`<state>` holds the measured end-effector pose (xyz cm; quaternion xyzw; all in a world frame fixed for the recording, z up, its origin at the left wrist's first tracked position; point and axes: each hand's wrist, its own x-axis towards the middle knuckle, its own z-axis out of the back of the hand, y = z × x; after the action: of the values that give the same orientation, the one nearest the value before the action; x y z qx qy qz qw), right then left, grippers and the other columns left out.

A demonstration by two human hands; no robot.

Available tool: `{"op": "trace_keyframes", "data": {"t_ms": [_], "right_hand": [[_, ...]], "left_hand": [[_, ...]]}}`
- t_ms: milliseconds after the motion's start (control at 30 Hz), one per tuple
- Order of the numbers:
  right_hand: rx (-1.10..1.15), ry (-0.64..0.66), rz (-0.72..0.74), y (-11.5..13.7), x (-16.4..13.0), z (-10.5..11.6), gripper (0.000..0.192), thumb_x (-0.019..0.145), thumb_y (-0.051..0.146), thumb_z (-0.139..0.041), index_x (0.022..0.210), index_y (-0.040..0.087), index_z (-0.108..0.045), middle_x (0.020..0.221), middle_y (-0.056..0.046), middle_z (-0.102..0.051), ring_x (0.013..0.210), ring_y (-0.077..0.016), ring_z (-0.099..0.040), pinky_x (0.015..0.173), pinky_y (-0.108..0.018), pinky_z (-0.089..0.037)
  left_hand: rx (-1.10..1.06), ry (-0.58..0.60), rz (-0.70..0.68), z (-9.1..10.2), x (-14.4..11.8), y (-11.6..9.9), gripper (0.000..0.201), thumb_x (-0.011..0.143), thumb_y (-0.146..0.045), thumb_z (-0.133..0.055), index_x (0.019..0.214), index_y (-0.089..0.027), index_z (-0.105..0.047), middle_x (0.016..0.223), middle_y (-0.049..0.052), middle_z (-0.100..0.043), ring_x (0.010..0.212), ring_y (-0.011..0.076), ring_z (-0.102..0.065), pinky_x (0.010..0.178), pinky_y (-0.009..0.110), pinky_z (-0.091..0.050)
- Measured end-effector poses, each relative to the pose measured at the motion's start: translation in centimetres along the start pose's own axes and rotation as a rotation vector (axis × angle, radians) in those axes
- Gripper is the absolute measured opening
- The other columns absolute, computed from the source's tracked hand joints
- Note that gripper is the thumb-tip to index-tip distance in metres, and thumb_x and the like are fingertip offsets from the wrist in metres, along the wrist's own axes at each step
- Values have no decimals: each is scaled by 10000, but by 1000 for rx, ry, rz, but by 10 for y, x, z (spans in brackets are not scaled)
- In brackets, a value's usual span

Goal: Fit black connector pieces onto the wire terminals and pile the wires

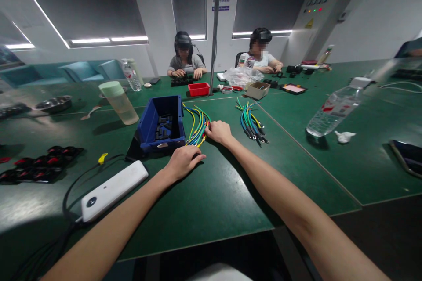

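Note:
A loose bundle of thin yellow, green and blue wires lies on the green table just right of a blue bin. My right hand is closed at the bundle's right side, its fingertips curled against the wires. My left hand rests at the bundle's near end in front of the bin, fingertips by the wire ends and thumb held apart. Small black parts lie inside the bin. Further right, a second bunch of similar wires with black sleeves and ring terminals lies apart from both hands.
Left of my arm lies a white power bank with a black cable. A green-lidded bottle stands beside the bin; a water bottle stands right. Beyond are a red tray, a cardboard box, a pole and two people.

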<state>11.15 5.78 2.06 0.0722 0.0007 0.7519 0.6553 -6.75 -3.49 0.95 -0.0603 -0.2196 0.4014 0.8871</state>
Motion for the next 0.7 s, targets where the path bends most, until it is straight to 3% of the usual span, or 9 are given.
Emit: {"op": "trace_keyframes", "data": {"t_ms": [267,467,700], "right_hand": [[7,-42,-43,5,-1,-3,465,908,411,-321,967,143,-697,970,-178,-685,893,-281,-658,750,-333,-465],[19,22,-47,6,-4,-1,536,885,507,-336,994,121,-691,989,-201,-677,936,-300,-646,782,-356,-465],[74,17,-56,4,0,-7,482,890,448,-337,987,125,-682,1001,-198,-675,948,-312,-641,801,-396,-458]], "left_hand": [[-39,3,23,1,0,-2,242,918,-374,-449,890,-198,-613,890,39,-668,827,169,-617,750,275,-444],[-35,-9,11,0,-1,-2,218,912,-355,-458,901,-192,-602,892,42,-659,826,171,-610,747,280,-446],[-6,34,-19,2,-1,-5,165,894,-314,-483,889,-186,-587,867,36,-642,797,164,-590,723,279,-427]]}}
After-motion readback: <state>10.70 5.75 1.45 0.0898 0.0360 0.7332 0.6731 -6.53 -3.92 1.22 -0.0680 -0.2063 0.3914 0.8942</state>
